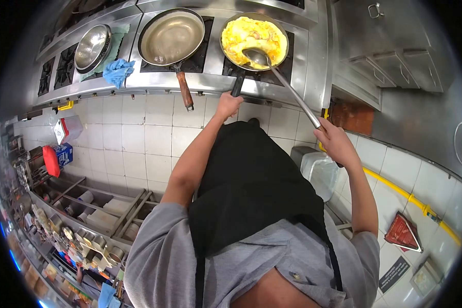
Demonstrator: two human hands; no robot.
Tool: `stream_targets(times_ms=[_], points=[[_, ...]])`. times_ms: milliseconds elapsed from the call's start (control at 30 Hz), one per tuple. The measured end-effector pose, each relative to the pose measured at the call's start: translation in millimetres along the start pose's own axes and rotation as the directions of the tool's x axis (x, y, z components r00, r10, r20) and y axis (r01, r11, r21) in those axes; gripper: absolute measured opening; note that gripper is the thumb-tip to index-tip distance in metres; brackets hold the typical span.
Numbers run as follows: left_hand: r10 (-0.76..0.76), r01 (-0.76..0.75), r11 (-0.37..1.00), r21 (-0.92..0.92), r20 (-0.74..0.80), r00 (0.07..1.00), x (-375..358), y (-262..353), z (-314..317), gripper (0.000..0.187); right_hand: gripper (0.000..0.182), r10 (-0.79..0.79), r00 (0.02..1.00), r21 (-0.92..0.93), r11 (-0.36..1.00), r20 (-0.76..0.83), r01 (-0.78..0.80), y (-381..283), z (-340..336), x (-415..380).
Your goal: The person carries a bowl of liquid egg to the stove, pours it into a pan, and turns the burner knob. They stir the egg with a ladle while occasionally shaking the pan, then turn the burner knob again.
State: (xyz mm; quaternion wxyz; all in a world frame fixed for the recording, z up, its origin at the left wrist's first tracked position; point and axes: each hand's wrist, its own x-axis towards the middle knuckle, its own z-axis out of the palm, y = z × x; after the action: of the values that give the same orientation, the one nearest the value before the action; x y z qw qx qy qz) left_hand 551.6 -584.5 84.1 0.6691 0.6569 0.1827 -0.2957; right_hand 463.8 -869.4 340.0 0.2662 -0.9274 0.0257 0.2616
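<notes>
Yellow egg with darker bits, like an omelette [249, 32], fills a round frying pan [285, 54] on the right burner. My left hand [229, 105] is closed around the pan's black handle [237, 84]. In my right hand [336, 142] is a long metal ladle [295, 96], gripped near the end of its handle. The bowl of the ladle rests in the egg at the near right side of the pan. To the left, a second pan [172, 38] with a wooden handle [185, 90] sits on its own burner, a little clear liquid or shine in its bottom.
Metal bowls [93, 47] and a blue cloth [118, 72] lie on the stove's left part. The stove's front edge [154, 84] runs before me. A bin with a clear liner [318, 174] stands by my right side, near a yellow pipe [395, 190]. Shelving [102, 215] is at lower left.
</notes>
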Motion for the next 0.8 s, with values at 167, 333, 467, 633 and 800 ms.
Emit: stream_targets(times_ms=[167,333,467,633,800], points=[[0.005,-0.004,1.000,0.030,-0.027,1.000,-2,3,2,0.014,0.024,0.153,0.980,0.267,0.946,0.124,-0.181,-23,-4,13],[-0.005,0.006,1.000,0.026,-0.058,0.998,-3,9,3,0.014,0.024,0.164,0.976,0.068,0.982,0.145,-0.176,-14,-4,12],[-0.007,0.008,0.999,0.035,-0.049,0.999,-3,12,9,0.016,0.025,0.023,1.000,0.000,1.000,0.003,-0.023,2,-2,5],[0.002,-0.002,1.000,-0.011,-0.021,1.000,12,7,19,0.016,0.025,0.035,0.997,0.051,0.998,0.072,-0.039,2,-4,14],[0.039,-0.038,0.999,0.017,-0.036,0.999,28,-18,24,0.020,0.025,0.005,0.994,-0.158,0.987,-0.110,-0.023,23,12,17]])
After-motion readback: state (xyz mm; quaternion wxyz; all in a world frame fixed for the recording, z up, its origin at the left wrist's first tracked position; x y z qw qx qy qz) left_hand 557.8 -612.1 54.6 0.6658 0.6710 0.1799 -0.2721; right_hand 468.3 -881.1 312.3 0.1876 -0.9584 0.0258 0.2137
